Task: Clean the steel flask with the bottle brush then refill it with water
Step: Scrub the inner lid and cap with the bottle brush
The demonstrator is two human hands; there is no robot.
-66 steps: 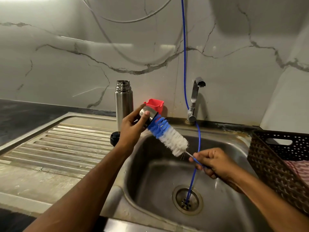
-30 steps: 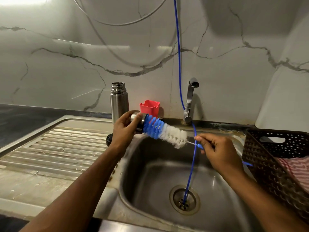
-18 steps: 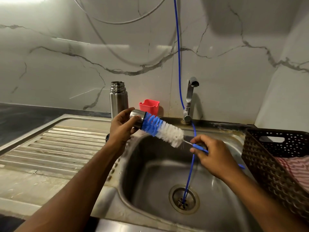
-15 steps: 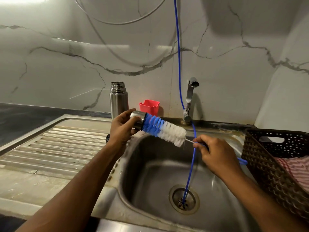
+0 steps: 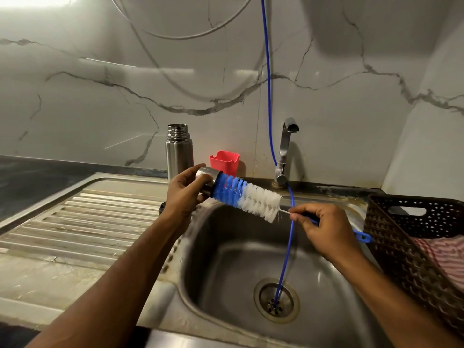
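Now, progress: the scrubbing is on, though at this instant it looks to be the small steel cup under the brush, not the flask body; the flask's inside, any rinse and the refill seem to be ahead, and no water runs from the tap.
Draining board: the ribbed steel draining board fills the left, set into the dark table.
Steel flask: the steel flask stands upright and uncapped at the back of the board, against the wall, just behind the left hand, nobody touching it.
Left hand: the left hand is raised over the sink's left rim, forearm reaching in from below, fingers curled round the cup, its mouth tipped right.
Red holder: a red holder sits at the wall behind the cup.
Bottle brush: the bottle brush lies aslant, blue bristles at the cup's mouth, white bristles trailing lower right.
Blue hose: a blue hose hangs down the wall to the drain.
Sink: the sink basin lies under both hands.
Right hand: the right hand hovers over the basin, fingertips pinching the wire stem, blue handle poking out behind.
Basket: a dark woven basket with striped cloth sits far right.
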